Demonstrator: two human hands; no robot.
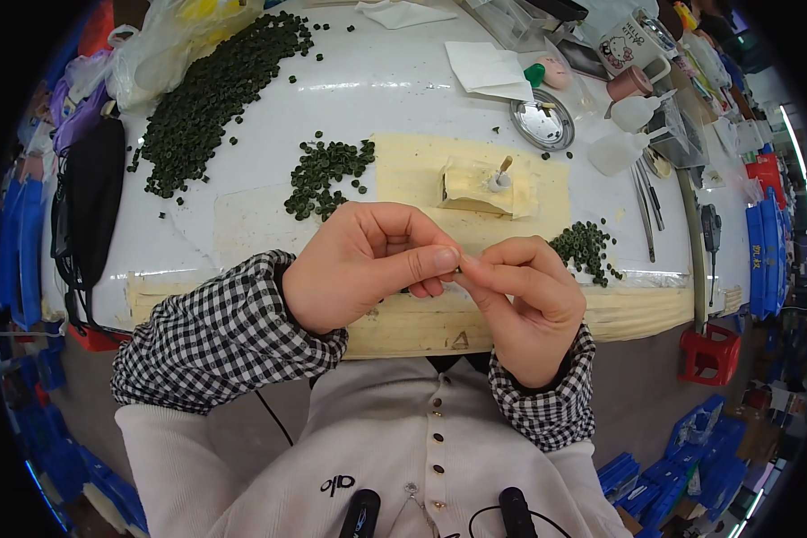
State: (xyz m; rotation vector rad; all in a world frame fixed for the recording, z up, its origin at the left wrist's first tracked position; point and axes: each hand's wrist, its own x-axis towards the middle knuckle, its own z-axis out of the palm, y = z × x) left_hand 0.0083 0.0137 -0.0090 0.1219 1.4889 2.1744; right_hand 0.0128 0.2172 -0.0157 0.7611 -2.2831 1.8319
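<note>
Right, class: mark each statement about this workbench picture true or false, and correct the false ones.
1. The left hand and right hand meet fingertip to fingertip, pinching a small dark piece between them. True.
2. The biggest heap of dark green pieces lies at the table's far left. True.
3. The round metal dish sits at the near left edge. False: it is at the far right.
4. Both sleeves are plain red. False: the checked cuffs are black and white.
</note>
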